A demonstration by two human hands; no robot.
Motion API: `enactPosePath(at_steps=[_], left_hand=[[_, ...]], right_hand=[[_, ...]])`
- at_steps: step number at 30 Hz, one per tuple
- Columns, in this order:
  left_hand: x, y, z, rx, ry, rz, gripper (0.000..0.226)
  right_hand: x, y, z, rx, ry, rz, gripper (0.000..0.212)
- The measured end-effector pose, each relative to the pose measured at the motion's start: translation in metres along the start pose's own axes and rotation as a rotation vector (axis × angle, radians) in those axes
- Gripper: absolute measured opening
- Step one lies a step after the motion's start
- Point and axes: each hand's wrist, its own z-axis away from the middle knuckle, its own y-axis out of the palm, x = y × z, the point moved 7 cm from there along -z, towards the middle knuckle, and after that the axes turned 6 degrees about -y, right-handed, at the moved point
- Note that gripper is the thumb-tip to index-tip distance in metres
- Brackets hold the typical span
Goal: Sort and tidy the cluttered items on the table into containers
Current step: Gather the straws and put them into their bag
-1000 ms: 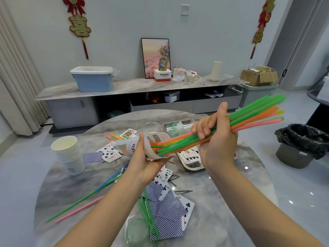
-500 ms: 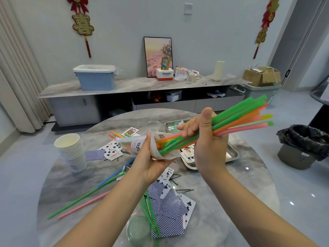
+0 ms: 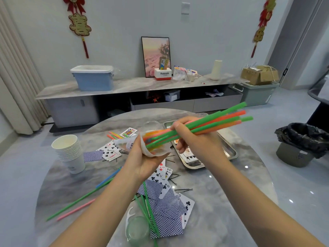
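My right hand [image 3: 192, 138] grips a bundle of long green, orange and pink straws [image 3: 217, 120] above the round marble table [image 3: 231, 193]. The straws' lower ends sit inside the mouth of a clear plastic bag [image 3: 135, 142] that my left hand [image 3: 146, 161] holds open. Loose straws [image 3: 80, 198] lie at the table's left, more green straws [image 3: 146, 209] lie across scattered playing cards [image 3: 165, 211] near the front. Other cards [image 3: 108, 152] lie beside a stack of paper cups [image 3: 68, 150].
A steel tray [image 3: 229, 150] with cards stands at the right of the table. A small clear cup [image 3: 138, 229] and a floss pick sit at the front. Hairpins [image 3: 183, 189] are scattered mid-table. A bin with a black bag [image 3: 302, 145] stands on the floor at right.
My right hand has pushed the straw bundle down and left, deeper into the bag. The straws' free ends sit lower and closer in. My left hand keeps hold of the bag.
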Motion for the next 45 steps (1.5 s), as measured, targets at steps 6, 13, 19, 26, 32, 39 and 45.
enactPosePath(at_steps=[6, 13, 19, 26, 32, 39, 45], left_hand=[[-0.005, 0.014, 0.011, 0.023, 0.060, -0.054, 0.066], [0.001, 0.016, 0.010, 0.072, -0.007, -0.007, 0.068], [0.015, 0.032, 0.019, 0.110, 0.026, -0.145, 0.074], [-0.001, 0.012, 0.007, -0.027, 0.107, -0.018, 0.067], [-0.004, 0.000, 0.003, -0.151, 0.185, 0.007, 0.066], [-0.003, -0.007, 0.000, -0.144, 0.186, 0.006, 0.061], [-0.003, -0.008, 0.004, -0.203, 0.197, 0.021, 0.041]], right_hand=[[0.009, -0.005, -0.003, 0.043, -0.070, -0.006, 0.010], [0.004, 0.007, 0.000, 0.224, -0.181, 0.188, 0.004], [-0.027, 0.015, 0.004, 0.090, -0.154, 0.033, 0.033], [-0.026, 0.009, 0.009, -0.141, -0.235, -0.117, 0.046], [-0.015, -0.001, 0.009, -0.295, -0.336, -0.166, 0.017], [-0.042, 0.014, 0.003, -0.052, -0.192, 0.092, 0.031], [-0.035, -0.013, 0.016, -0.259, -0.241, -0.141, 0.050]])
